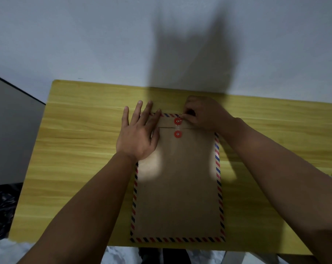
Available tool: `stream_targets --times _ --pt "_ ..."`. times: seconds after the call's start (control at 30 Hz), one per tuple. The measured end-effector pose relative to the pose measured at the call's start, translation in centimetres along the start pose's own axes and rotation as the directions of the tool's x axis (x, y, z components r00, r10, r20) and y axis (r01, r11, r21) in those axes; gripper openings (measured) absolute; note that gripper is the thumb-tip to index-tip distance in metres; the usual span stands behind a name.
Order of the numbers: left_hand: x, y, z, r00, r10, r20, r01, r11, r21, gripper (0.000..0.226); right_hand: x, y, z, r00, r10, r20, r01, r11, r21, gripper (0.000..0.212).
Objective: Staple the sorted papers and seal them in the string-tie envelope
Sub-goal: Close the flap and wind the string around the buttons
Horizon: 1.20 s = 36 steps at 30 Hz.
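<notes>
Two red discs sit one above the other near the far end of the envelope [177, 187], which lies flat on the tabletop [81, 149] with its striped near edge toward you and its flap already folded down. No papers show, so they are most likely inside. Your left hand [137, 134] lies flat, fingers straight and spread, pressing the envelope's far left corner and part of the flap; leave it there so nothing slides as you pull. Past the lower disc [177, 134], several turns of string [177, 127] already cross to the upper disc [177, 121]. Your right hand [203, 115] has a narrow grip, fingertips pinching the string's free end just beside that upper disc. Keep the string taut and low, tuck each loop under a disc's rim, and alternate discs in a figure of eight. Pull gently, because a sharp tug could, I judge, tear a disc from the paper.
</notes>
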<state>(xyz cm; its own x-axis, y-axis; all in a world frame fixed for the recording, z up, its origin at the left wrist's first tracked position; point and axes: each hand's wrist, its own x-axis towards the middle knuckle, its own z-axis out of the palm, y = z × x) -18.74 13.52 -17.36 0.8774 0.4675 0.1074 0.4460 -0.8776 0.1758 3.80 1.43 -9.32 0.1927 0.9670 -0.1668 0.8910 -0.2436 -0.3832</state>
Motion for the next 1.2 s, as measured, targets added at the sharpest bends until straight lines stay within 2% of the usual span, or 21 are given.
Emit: stream_targets --times 0.13,0.27,0.37,0.43,0.6,0.73,0.83,0.93,1.03,1.13,1.2 --pt "0.0 -0.1 0.2 1.000 0.005 -0.002 -0.005 1.000 0.002 0.057 -1.8 0.3 0.4 0.998 0.017 -0.066 -0.018 1.000 -0.008 0.025" --pt "0.0 -0.2 0.2 1.000 0.006 0.003 -0.006 1.000 0.016 0.057 -3.9 0.0 1.6 0.986 0.009 -0.165 -0.025 0.995 -0.092 0.022" --pt "0.0 -0.1 0.2 1.000 0.007 0.000 -0.007 1.000 0.015 0.057 -4.6 -0.1 2.6 0.972 0.045 -0.230 -0.079 0.987 -0.141 0.025" --pt "0.0 -0.1 0.2 1.000 0.006 0.000 -0.006 1.000 0.013 0.057 -4.6 0.0 2.8 0.959 0.077 -0.272 -0.111 0.987 -0.114 0.027" --pt "0.1 -0.1 0.2 1.000 0.005 0.007 -0.005 1.000 0.028 0.057 -3.9 -0.1 2.2 0.953 0.091 -0.290 -0.129 0.985 -0.115 0.023" --pt "0.1 -0.1 0.3 1.000 0.006 0.000 -0.006 1.000 0.026 0.057 -3.4 0.6 1.1 0.915 0.173 -0.364 -0.238 0.961 -0.139 0.026" --pt "0.1 -0.1 0.2 1.000 0.005 0.002 -0.006 1.000 0.023 0.057 -3.4 1.4 0.6 0.919 0.215 -0.329 -0.251 0.965 -0.069 0.025" --pt "0.1 0.0 0.1 1.000 0.005 0.001 -0.005 1.000 0.020 0.057 -4.3 1.4 0.8 0.948 0.150 -0.280 -0.155 0.988 0.004 0.020" --pt "0.1 0.0 0.1 1.000 0.003 0.003 -0.003 1.000 0.017 0.057 -5.4 1.0 1.5 0.957 0.133 -0.258 -0.083 0.977 0.194 0.011" --pt "0.1 0.0 0.0 1.000 0.000 0.006 0.000 1.000 0.017 0.057 -6.0 0.2 2.6 0.926 0.266 -0.267 -0.117 0.876 0.468 0.008" --pt "0.1 0.0 0.0 1.000 -0.002 0.005 0.002 1.000 0.018 0.057 -6.2 -0.3 3.3 0.888 0.381 -0.259 -0.146 0.765 0.627 0.006"
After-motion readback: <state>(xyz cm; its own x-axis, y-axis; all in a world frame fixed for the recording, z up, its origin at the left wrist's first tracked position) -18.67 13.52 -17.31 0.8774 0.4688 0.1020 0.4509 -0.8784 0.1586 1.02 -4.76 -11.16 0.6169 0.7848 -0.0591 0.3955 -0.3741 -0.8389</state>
